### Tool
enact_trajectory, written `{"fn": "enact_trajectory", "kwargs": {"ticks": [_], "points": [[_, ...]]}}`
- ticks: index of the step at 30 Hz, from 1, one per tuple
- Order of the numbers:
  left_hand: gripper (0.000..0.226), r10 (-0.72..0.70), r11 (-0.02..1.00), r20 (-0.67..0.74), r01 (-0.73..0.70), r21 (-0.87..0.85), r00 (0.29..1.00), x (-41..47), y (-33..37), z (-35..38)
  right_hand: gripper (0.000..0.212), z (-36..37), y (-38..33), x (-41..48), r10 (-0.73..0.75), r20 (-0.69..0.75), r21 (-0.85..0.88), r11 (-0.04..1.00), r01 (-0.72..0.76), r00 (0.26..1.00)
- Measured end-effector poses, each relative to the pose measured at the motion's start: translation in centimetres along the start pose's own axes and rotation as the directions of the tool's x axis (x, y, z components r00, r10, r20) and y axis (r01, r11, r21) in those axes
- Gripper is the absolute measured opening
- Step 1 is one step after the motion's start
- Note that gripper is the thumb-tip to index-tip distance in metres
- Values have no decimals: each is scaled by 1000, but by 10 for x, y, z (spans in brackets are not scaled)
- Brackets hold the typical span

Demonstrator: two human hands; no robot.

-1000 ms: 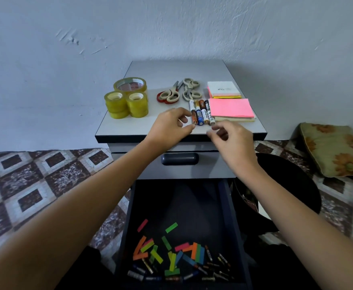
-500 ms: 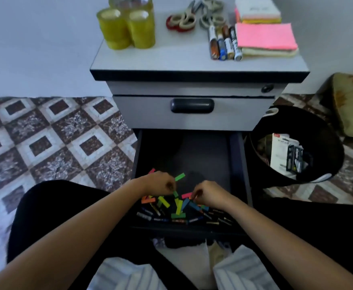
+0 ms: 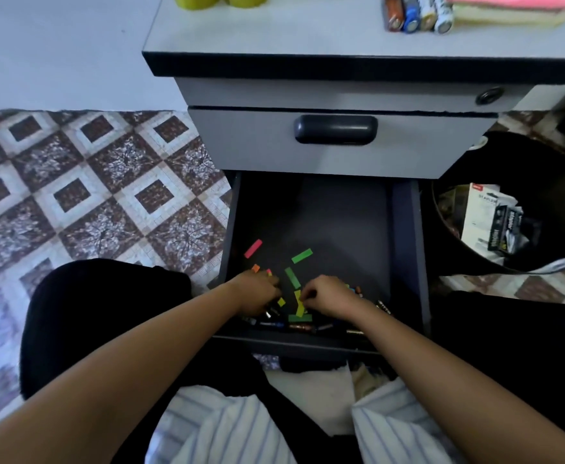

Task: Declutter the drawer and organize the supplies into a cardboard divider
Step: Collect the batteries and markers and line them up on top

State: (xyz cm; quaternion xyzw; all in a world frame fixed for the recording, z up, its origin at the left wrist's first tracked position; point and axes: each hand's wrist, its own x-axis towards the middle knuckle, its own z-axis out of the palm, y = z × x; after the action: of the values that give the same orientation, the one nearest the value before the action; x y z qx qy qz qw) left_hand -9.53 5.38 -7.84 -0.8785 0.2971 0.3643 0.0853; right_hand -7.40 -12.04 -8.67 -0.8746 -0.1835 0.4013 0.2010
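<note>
So this is the clearing-out stage, nowhere near the sorting stage. Both hands are down at the near end of the open drawer (image 3: 405, 246), right in the pile. The left hand (image 3: 257, 293) has its fingers curled over the loose batteries (image 3: 299, 327) lying along the drawer's front edge. The right hand (image 3: 331, 296) is curled too, knuckles up, fingertips at a yellow one of the paper strips (image 3: 302, 255). I honestly can't tell whether either hand has pinched anything or is just raking through.

More strips are scattered toward the middle of the drawer, and its back half looks bare. Right of the drawer sits a black bin (image 3: 542, 155) with some packaging in it. Above the drawer is the counter (image 3: 274, 35), with a row of batteries (image 3: 415, 15) lined up by the sticky notes (image 3: 508, 1), and the tape rolls (image 3: 220, 0) further left.

My guess for the next move is to pinch up a battery or a few strips and lift them to that counter. The strips lie flat, so probably a fingernail job. The cardboard divider isn't in view anywhere.
</note>
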Motion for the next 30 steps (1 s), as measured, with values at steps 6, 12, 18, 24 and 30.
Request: {"fn": "enact_trajectory", "kwargs": {"ticks": [6, 12, 18, 24, 30], "points": [[24, -64, 975, -67, 48, -217, 996, 0, -9, -1, 20, -16, 14, -6, 13, 37, -27, 1000, -12, 999], [27, -178, 899, -123, 111, -424, 976, -7, -20, -16, 26, 6, 23, -17, -33, 196, -377, 920, 106, 980], [26, -78, 983, -27, 72, -169, 997, -8, -12, -14, 12, -2, 26, -17, -76, 119, -299, 948, 109, 990], [31, 6, 996, 64, -12, 93, 998, -3, -3, -1, 20, -20, 22, -20, -34, 14, -20, 999, 34, 999], [22, -13, 996, 107, 3, 93, 994, 1, -2, -2, 25, -9, 6, -12, -60, 122, -118, 990, 75, 991]]}}
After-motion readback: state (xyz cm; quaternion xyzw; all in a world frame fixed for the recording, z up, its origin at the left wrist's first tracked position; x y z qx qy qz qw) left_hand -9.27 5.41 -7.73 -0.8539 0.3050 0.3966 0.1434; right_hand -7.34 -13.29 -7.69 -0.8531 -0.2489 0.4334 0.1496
